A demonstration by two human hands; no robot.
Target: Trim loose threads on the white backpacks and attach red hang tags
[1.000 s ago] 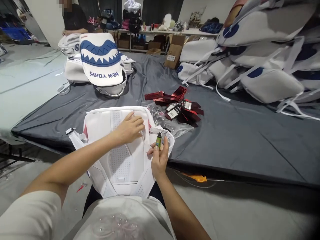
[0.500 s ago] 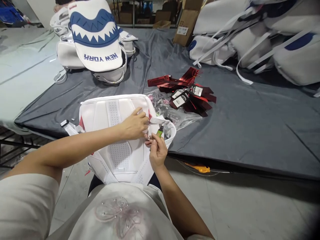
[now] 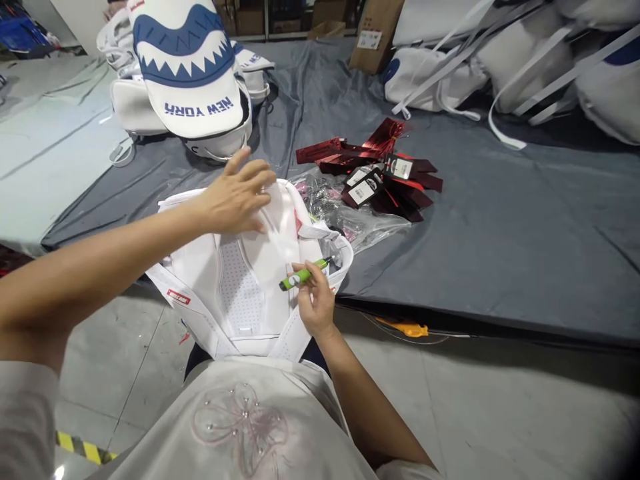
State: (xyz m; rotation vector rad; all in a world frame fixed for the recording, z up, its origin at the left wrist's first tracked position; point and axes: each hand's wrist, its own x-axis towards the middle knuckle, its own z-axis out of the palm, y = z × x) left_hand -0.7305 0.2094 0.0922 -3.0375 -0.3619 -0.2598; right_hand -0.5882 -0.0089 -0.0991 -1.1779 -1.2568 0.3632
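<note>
Grey tablecloth (image 3: 500, 233), "NEW YORK" bag (image 3: 187, 70), green marker (image 3: 296, 279)

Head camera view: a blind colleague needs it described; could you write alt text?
A person's right hand holds a slim green pen-like object over a white padded backpack, with the left hand near its upper edge. A grey cloth-covered table beyond bears glossy red and black tags.

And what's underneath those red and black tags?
Clear plastic sticks out from under the red and black tags, over the dark cloth. What lies directly beneath them is hidden.
</note>
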